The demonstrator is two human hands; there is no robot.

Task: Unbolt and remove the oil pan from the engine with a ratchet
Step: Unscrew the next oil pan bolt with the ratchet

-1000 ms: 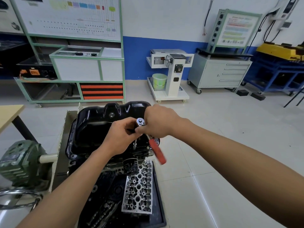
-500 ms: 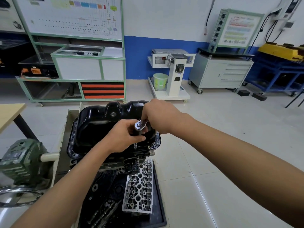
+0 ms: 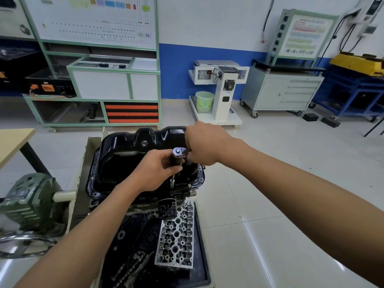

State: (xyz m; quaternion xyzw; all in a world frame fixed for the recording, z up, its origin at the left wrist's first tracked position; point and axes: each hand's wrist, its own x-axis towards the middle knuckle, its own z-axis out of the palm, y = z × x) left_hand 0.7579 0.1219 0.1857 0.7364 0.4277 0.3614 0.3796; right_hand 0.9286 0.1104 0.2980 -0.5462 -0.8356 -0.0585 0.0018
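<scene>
head cam, looking down over both forearms. got the black oil pan (image 3: 124,163) sitting on top of the engine (image 3: 182,193), dead centre and directly under both hands. got the left hand (image 3: 155,171) curled round the dark barrel just below the ratchet (image 3: 178,151) head, gripping it upright. can see the thin extension (image 3: 172,180) dropping out below that fist onto the pan's near flange, toward its right corner. got the right hand (image 3: 204,144) closed over the ratchet handle, up above the pan's right rim. can't see the handle itself, only the shiny head poking out between the two hands. barely any gap between them. in front of the engine, closer to the camera, got a bare cylinder head (image 3: 176,235) lying flat in a black tray (image 3: 204,267). off to the left, a green gearbox (image 3: 27,200) with a pale shaft pointing at the stand, plus a corner of a wooden table (image 3: 12,140) behind it.
</scene>
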